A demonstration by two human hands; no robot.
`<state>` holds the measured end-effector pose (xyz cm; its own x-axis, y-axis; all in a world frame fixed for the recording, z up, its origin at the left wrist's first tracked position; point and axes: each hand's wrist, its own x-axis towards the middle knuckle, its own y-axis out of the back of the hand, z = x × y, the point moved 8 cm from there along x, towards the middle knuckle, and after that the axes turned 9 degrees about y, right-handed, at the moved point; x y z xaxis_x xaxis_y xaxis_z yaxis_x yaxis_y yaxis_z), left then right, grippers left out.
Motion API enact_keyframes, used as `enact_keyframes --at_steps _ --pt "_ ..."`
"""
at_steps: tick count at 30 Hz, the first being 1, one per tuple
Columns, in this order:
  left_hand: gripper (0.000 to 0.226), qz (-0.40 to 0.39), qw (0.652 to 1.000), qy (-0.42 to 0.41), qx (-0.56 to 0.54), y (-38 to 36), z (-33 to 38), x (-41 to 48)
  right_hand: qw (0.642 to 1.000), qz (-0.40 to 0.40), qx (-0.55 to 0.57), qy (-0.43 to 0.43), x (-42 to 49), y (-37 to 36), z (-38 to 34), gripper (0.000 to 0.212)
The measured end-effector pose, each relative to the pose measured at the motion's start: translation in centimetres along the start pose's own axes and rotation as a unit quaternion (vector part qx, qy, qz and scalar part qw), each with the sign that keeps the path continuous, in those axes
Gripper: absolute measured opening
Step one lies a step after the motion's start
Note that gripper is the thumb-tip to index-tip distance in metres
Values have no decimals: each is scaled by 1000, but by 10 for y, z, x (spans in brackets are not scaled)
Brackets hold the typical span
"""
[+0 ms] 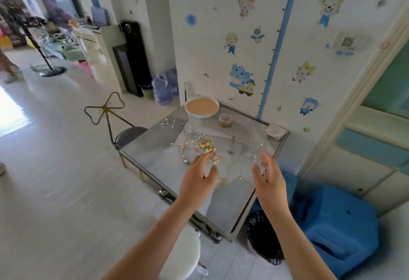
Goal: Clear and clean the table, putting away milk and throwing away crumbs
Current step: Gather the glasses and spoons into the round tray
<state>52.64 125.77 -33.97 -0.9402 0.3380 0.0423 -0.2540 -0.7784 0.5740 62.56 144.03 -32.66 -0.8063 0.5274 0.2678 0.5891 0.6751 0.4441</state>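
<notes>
A glass-topped table (230,208) stands against the wall. Yellow crumbs (204,145) lie scattered over its middle, some on a clear glass plate. My left hand (198,175) hovers over the near edge of the crumbs with fingers relaxed and holds nothing. My right hand (269,179) is raised beside a clear glass (254,153), fingers straight, apart from it. A white bowl (201,106) with brownish contents sits at the far corner, a small cup (225,120) of amber liquid next to it. A folded cloth (276,130) lies at the far right edge. No milk container is plainly visible.
A spoon (231,145) lies on the table. A bin with a black bag (264,237) stands on the floor under the table's near right corner. A blue plastic chair (334,224) is at right, a white stool (183,255) in front, a bow-backed chair (124,133) at left.
</notes>
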Motion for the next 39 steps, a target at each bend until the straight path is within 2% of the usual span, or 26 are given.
enact_keyframes --at_steps 8,15,23,27,33,39 --pt "42 14 999 41 -18 93 -78 40 998 -49 -43 -10 4 -111 -23 50" --pt "40 46 997 66 -9 120 -107 102 996 -83 -37 -7 54 -170 -23 44" --pt "41 44 997 68 15 156 -135 164 993 -93 -55 -43 106 -242 -25 43" --pt "44 28 997 71 19 173 -164 205 993 -81 -58 -69 127 -285 -26 38" --pt "48 -24 999 41 27 214 -216 294 990 -47 -62 -118 154 -399 -32 38" --pt "50 -128 990 -8 60 277 -278 362 975 11 -71 -209 180 -508 -62 38"
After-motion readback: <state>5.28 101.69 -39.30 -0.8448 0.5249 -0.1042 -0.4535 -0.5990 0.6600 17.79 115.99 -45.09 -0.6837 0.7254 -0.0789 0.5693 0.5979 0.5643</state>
